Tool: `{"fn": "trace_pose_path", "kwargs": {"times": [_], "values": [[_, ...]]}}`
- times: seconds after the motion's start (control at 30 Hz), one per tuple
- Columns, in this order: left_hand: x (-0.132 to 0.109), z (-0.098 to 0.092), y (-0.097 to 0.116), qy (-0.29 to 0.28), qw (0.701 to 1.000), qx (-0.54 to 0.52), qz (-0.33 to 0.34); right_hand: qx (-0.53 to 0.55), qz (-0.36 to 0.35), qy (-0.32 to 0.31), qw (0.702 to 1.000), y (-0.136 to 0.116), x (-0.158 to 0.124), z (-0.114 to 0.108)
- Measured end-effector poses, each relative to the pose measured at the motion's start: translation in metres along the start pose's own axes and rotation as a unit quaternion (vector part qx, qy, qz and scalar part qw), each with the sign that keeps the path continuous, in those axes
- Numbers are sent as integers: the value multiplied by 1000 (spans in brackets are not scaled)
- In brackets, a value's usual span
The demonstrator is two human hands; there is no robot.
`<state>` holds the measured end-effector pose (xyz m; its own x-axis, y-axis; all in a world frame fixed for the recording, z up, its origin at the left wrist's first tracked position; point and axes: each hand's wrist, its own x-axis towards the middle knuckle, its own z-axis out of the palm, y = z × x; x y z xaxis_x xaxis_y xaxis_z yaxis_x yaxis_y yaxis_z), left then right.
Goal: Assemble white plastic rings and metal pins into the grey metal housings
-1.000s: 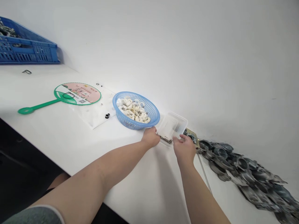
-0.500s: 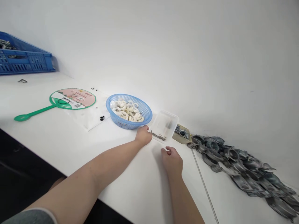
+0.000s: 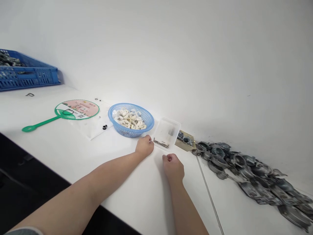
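Note:
A clear plastic box (image 3: 167, 132) with small metal pins along its near side stands on the white table (image 3: 151, 195). My left hand (image 3: 144, 146) rests at the box's near left corner, fingers curled and touching its edge. My right hand (image 3: 173, 165) sits on the table a little in front of the box, fingers pinched together; what they hold, if anything, is too small to make out. A round blue basket (image 3: 131, 119) of white ring-shaped parts stands just left of the box.
A heap of grey metal castings (image 3: 251, 178) runs along the wall to the right, with a thin metal rod (image 3: 207, 191) lying in front. A green hand fan (image 3: 66, 112) lies on a plastic sheet at left. A blue crate (image 3: 26, 73) stands at the far left.
My right hand has drawn back from the clear box toward me and closed into a pinch. My left hand stays at the box's corner. The view has shifted slightly.

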<state>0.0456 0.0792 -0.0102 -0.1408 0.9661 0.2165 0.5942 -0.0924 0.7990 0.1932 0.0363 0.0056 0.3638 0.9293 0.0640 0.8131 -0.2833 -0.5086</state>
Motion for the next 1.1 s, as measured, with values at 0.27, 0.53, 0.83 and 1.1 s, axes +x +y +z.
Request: {"fn": "trace_pose_path", "kwargs": {"times": [0.27, 0.53, 0.83, 1.1], "values": [[-35, -26, -11, -76, 996, -24, 42, 1, -59, -22, 998, -13, -22, 5], [-46, -55, -28, -89, 994, -43, 54, -133, -271, -57, 952, -67, -63, 34], [-28, -59, -38, -60, 996, -61, -12, -94, -223, -95, 965, -94, -60, 45], [-29, -56, -36, -73, 995, -66, 1, -79, -233, -122, 962, -88, -51, 38]]}}
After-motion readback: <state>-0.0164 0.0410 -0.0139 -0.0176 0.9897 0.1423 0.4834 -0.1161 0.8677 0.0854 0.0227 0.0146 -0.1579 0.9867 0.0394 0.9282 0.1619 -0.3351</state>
